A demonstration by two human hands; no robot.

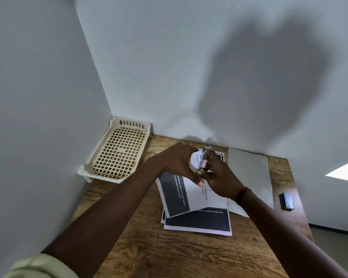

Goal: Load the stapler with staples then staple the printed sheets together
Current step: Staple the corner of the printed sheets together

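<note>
Two grips at frame centre: left grip (177, 163) pinching lifted corner of sheets (195, 199) over tabletop (169, 253), right grip (219, 179) clamped on stapler (205, 157); fanned pages risk a staple missing some.

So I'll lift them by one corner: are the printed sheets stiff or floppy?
Probably floppy: a corner of the printed sheets curls upward where the left hand pinches it beside the stapler. They look loose, their edges fanned out on the table, so they would likely slide apart. Likely light, being a few thin pages.
</note>
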